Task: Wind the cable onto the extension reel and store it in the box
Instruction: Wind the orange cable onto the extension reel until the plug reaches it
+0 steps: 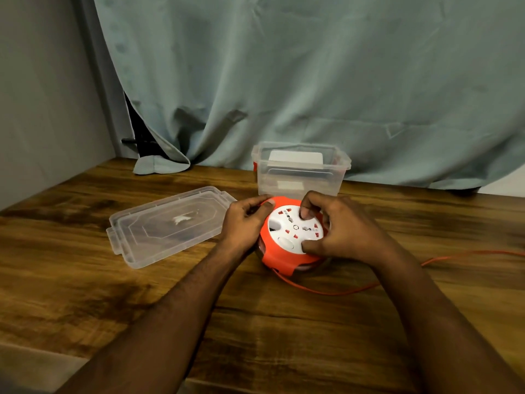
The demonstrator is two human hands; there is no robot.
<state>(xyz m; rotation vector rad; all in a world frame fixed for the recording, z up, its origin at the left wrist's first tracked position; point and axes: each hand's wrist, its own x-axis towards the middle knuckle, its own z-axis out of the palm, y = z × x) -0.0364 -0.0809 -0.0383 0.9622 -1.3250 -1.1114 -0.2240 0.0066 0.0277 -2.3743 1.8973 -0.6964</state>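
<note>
An orange extension reel [277, 255] with a white socket face lies flat on the wooden table. My left hand [245, 223] grips its left rim. My right hand [338, 227] sits on the white face, one fingertip pressed into a recess near the far edge and the thumb at the near edge. An orange cable [341, 292] leaves the front of the reel, loops right and runs off the right edge. Directly behind the reel stands a clear plastic box [299, 173], open, with a white label on its back wall.
The box's clear lid [167, 227] lies flat on the table left of the reel. A grey-green curtain [284, 81] hangs behind the table, its hem resting on the back edge. A grey wall closes the left side. Bare wood lies in front of the reel.
</note>
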